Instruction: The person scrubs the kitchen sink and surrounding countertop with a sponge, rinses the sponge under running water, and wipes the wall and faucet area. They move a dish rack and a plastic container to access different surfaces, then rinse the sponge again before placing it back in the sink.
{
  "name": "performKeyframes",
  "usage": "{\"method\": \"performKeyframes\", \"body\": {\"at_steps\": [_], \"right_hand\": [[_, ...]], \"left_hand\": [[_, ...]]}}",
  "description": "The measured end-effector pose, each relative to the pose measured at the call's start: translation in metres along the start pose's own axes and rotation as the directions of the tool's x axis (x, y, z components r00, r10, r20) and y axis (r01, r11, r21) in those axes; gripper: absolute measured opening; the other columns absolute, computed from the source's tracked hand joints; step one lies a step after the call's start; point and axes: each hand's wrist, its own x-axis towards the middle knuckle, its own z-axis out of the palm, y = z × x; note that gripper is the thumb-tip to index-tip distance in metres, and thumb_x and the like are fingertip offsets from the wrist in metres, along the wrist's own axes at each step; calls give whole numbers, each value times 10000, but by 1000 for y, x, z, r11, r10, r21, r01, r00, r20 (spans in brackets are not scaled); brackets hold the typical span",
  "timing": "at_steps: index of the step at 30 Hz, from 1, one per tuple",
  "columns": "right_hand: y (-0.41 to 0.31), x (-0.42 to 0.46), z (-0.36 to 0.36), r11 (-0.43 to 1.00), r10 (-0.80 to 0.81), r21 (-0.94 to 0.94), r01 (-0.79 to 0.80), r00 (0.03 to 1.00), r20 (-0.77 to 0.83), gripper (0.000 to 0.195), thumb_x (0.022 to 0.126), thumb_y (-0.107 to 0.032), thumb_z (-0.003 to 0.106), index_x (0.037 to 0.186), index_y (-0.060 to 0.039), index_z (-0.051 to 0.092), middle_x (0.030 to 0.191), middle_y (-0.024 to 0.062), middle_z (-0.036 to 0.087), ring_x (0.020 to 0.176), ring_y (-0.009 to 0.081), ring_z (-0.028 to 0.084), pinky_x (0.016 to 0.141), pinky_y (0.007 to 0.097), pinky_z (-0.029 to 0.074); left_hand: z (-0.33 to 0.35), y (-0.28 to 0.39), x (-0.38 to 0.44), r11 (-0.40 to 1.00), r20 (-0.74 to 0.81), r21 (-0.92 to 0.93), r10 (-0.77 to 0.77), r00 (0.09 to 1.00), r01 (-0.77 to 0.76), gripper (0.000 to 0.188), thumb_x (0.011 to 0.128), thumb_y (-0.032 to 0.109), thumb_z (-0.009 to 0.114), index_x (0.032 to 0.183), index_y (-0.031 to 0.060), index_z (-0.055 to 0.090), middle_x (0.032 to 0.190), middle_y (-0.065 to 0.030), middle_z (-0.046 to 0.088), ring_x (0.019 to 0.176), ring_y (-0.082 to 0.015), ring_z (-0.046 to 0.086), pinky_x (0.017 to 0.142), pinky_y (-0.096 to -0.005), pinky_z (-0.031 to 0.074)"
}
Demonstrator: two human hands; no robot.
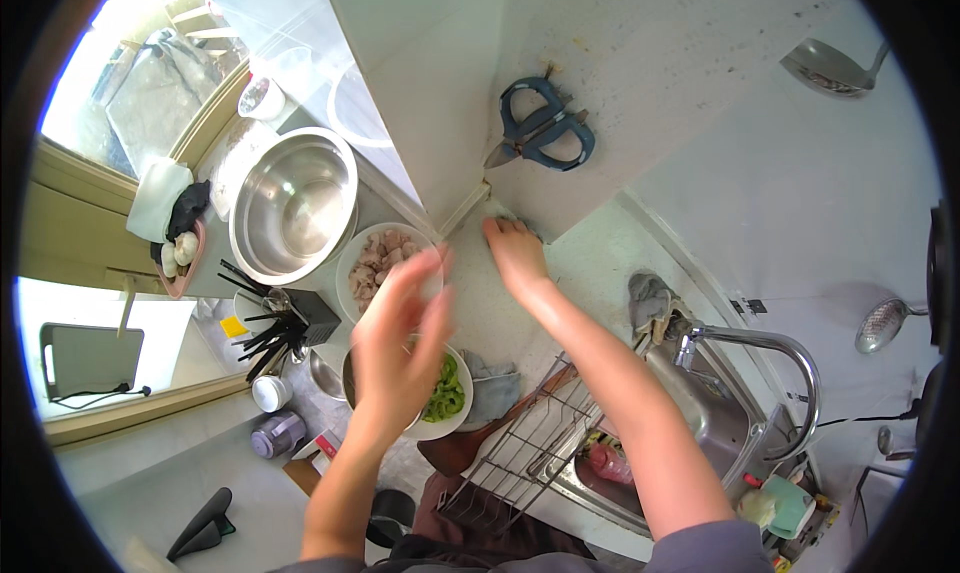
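My left hand (405,333), blurred, is raised with its fingers apart over the near edge of a white bowl of cut raw meat (386,258). It also partly covers a white bowl of sliced green vegetable (448,393). Near the wall corner, my right hand (515,247) reaches down to the white countertop (487,310). Something dark shows at its fingertips, perhaps a cloth or scrubber; whether the fingers grip it is hidden. Blue-handled scissors (536,127) are beyond that hand, against the wall.
A large steel basin (296,205), a black chopstick holder (315,314) and garlic (185,248) are left. A grey cloth (491,389), wooden spatula (454,449) and wire rack (517,453) lie nearer. The sink (697,415) with its curved faucet (806,370) is right.
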Motion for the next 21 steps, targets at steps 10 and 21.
{"method": "performKeyframes", "body": {"at_steps": [10,21], "right_hand": [[19,-33,-13,988,84,129,-87,996,32,334,683,55,613,994,-39,538,1013,138,612,981,304,592,833,382,502],[13,-34,-7,1000,26,9,-25,991,-128,285,694,13,617,962,-51,543,992,117,613,973,297,588,827,382,496]], "left_hand": [[96,-24,96,906,60,387,159,985,-170,264,871,90,582,1009,-45,402,863,-255,547,685,-396,565,607,-442,444],[72,14,82,880,94,445,140,986,-168,222,907,113,544,923,-48,391,794,-303,538,747,-489,536,615,-486,443]]}}
